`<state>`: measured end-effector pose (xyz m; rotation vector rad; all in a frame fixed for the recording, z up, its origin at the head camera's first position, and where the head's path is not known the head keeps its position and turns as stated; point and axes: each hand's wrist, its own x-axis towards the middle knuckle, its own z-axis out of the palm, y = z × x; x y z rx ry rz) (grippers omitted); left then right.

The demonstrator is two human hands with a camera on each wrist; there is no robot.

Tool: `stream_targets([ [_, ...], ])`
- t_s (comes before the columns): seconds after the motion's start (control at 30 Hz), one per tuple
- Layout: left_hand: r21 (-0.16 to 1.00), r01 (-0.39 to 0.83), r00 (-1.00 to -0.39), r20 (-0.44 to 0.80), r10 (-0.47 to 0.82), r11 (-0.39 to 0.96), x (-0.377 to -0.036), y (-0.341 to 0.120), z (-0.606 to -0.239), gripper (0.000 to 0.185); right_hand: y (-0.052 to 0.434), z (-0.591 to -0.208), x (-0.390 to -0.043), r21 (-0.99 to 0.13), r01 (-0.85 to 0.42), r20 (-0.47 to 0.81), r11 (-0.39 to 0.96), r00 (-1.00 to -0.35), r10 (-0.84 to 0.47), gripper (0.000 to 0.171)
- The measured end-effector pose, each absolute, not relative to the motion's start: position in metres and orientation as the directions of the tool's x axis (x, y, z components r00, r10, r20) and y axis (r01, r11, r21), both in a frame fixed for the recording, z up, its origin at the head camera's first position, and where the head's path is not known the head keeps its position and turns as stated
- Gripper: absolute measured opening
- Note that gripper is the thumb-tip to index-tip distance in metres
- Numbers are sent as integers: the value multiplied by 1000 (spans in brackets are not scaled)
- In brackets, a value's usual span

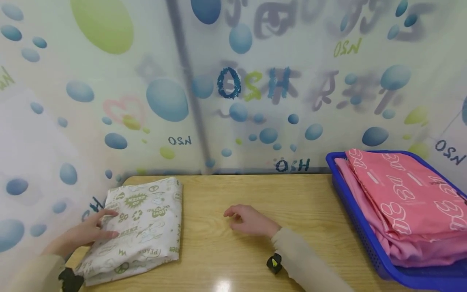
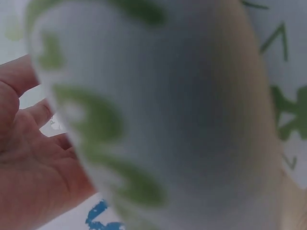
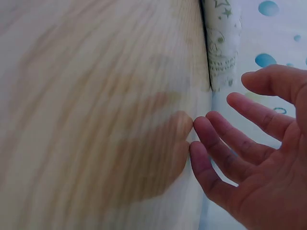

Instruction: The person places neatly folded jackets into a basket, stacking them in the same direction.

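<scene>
— What fills the wooden table (image 1: 292,202)?
— A blue basket (image 1: 365,231) of pink cloth (image 1: 408,202) at the right edge; a folded white cloth with green print (image 1: 146,219) at the left.
— And the hands?
— The left hand (image 1: 91,231) lies flat on the folded cloth, fingers straight. The right hand (image 1: 248,220), relaxed and holding nothing, touches bare wood mid-table.

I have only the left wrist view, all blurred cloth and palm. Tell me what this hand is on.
Observer: The left hand rests with straight fingers on a folded white cloth with green print at the table's left end.
Operator: Report the other hand.
Observer: The right hand lies open on the bare wooden table, holding nothing.
Operator: Say what else is there.
Observer: A blue basket at the right holds folded pink cloth.
</scene>
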<state>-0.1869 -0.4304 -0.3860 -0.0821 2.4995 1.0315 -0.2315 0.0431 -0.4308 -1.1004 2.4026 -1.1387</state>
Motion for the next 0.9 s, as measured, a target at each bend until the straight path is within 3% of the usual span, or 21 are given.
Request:
stream_targets([
  [0.23,676,-214,-883,-443,157,705,-191,-419,-379,69,14,-432,-228,-794,-472,59,383,-687,-725,36],
  [0.43,674,-297,-860,-497,118,676,-190,-417,-382,74,-22,-433,-226,-882,-299,-16,366,-755,-656,45],
  [0.6,718,-284,-857,-487,168,636,-183,-421,-386,70,-53,-435,-225,-957,-151,-38,247,-780,-624,53],
  [0.9,785,-174,-858,-417,300,594,-181,-415,-388,65,-70,-435,-224,-950,-152,-29,274,-828,-560,63],
])
